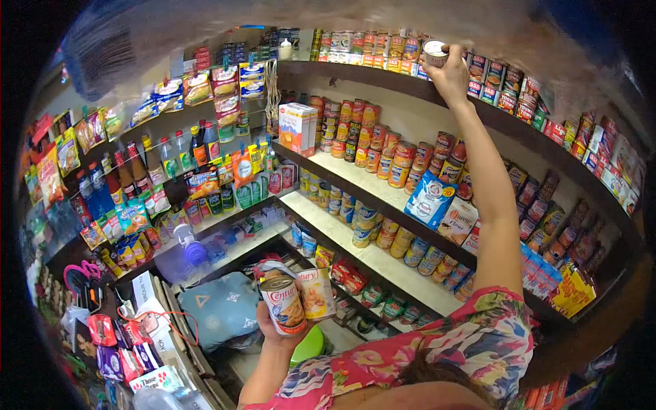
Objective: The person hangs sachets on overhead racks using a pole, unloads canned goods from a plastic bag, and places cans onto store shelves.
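Stocked shelving (355,74) surrounds the blue bag (429,200), with rows of cans (398,172) standing above it, below it and to its left. A grey-blue pillow (219,311) lies lower than the bag and well to its left.

The left hand (275,339), also below and left of the bag, curls its fingers part-way around a Century can (281,307), gripping it slightly tilted. A second can (316,295) sits just beside that one; what supports it cannot be made out.

Above the bag, the raised right hand (451,75) pinches a small can (435,53) between thumb and fingers, in front of the top row. Contact with its neighbours cannot be told.

The handling seems partway along: the rows about the bag look set, while the small can is not yet released and both larger cans are off the shelves.
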